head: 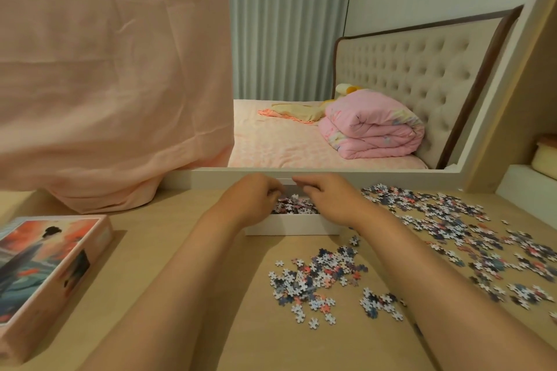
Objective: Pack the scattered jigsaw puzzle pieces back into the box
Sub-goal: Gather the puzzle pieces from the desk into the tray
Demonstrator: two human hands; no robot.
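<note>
A white box (289,224) stands open at the far middle of the wooden table, with a heap of jigsaw pieces (294,206) inside it. My left hand (254,197) and my right hand (327,197) hover side by side over the box, fingers curled downward above the heap. Whether either hand holds pieces is hidden by the fingers. A loose pile of pieces (319,280) lies on the table in front of the box, between my forearms. A wider scatter of pieces (458,229) spreads over the right side of the table.
The printed box lid (45,274) lies at the left edge of the table. A pink cloth (105,84) hangs over the back left. A mirror behind the table reflects a bed with a folded pink quilt (373,126). A shelf (530,178) rises at the right.
</note>
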